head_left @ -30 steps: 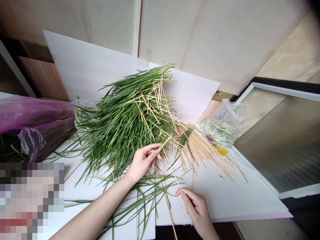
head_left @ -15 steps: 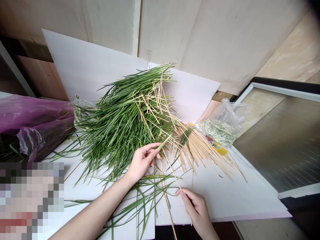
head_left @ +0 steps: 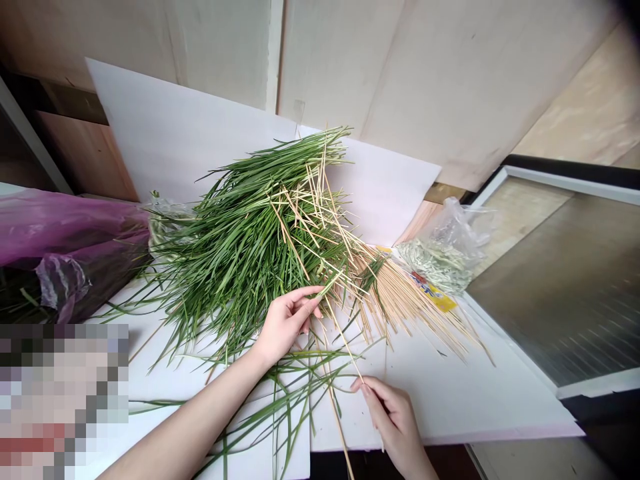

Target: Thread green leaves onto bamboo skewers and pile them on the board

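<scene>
I see room over the white tabletop [head_left: 465, 400] just right of the right hand [head_left: 393, 415]. Ahead, the chive heap [head_left: 240, 247] and fanned wooden skewers [head_left: 410, 303] block me; leftward, the purple bag [head_left: 90, 227] does.

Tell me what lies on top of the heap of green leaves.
Thin pale sticks lie crisscrossed over the right part of the leaf heap. What lies deeper inside is covered and cannot be seen.
</scene>
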A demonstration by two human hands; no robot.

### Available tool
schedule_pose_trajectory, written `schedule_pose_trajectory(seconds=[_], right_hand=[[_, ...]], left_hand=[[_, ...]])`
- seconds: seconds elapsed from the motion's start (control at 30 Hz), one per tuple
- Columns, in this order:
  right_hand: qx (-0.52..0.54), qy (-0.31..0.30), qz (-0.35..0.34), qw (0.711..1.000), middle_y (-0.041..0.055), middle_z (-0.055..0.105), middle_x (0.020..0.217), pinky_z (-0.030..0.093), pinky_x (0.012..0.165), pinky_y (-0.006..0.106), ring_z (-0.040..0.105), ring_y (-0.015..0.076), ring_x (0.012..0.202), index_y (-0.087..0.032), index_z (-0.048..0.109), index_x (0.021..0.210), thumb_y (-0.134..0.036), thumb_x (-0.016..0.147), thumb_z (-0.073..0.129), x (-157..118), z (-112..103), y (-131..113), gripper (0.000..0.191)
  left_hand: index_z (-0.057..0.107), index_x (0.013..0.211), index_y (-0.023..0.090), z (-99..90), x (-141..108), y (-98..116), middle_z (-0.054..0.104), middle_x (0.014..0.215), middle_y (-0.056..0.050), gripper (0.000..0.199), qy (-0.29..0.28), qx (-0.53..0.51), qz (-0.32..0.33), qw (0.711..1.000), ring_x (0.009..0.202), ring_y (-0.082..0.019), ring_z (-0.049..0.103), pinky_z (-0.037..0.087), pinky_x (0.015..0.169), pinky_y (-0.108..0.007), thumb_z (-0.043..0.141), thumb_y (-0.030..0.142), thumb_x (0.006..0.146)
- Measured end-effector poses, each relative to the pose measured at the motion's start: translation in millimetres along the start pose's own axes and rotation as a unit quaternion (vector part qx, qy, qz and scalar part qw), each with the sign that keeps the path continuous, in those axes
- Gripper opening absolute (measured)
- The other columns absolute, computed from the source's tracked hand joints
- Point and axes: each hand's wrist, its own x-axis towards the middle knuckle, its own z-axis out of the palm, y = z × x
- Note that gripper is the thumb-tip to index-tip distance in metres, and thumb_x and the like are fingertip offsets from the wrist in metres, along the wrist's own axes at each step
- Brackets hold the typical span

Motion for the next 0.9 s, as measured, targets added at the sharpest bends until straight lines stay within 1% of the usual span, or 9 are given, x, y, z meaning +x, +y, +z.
schedule_pose_trajectory(seconds=[0.23,0.47,0.6,0.9], right_hand=[[0.011,-0.013,0.006,1.0,-0.0055,0.03,0.055,0.025,0.046,0.026,0.032,0.0134,0.047,-0.018,0.07,0.085,-0.046,0.104,0.048,-0.4,-1.3,0.3,0.04],[0.004,-0.008,0.011,1.0,-0.0052,0.03,0.055,0.026,0.046,0.026,0.033,0.0141,0.046,-0.018,0.07,0.084,-0.049,0.103,0.048,-0.4,-0.5,-1.1,0.043],[0.005,-0.002,0.005,1.0,-0.0053,0.031,0.055,0.026,0.045,0.027,0.033,0.0137,0.045,-0.018,0.071,0.084,-0.047,0.103,0.049,-0.1,-0.5,-2.1,0.041],[0.005,-0.006,0.005,1.0,-0.0054,0.03,0.055,0.025,0.045,0.027,0.033,0.0137,0.046,-0.018,0.07,0.084,-0.047,0.103,0.049,-0.3,-1.1,-1.3,0.041]], left_hand=[[0.07,0.123,0.013,0.9,-0.7,0.6,0.068,0.073,-0.001,0.051,-0.001,0.005,-0.004,1.0,0.046,-0.007,0.045,0.035,0.043,-0.02,0.069,0.047,0.086],[0.072,0.12,0.011,1.2,-1.1,3.0,0.067,0.071,-0.002,0.05,0.0,0.008,-0.001,1.0,0.047,-0.007,0.045,0.036,0.043,-0.019,0.07,0.047,0.085],[0.072,0.118,0.01,2.1,-1.2,3.6,0.068,0.072,-0.002,0.05,0.006,0.007,-0.002,1.0,0.047,-0.006,0.046,0.036,0.043,-0.019,0.071,0.047,0.084],[0.072,0.103,0.01,3.6,-1.0,0.6,0.068,0.07,-0.003,0.047,0.015,-0.013,0.006,1.0,0.046,-0.006,0.045,0.038,0.042,-0.018,0.075,0.051,0.08]])
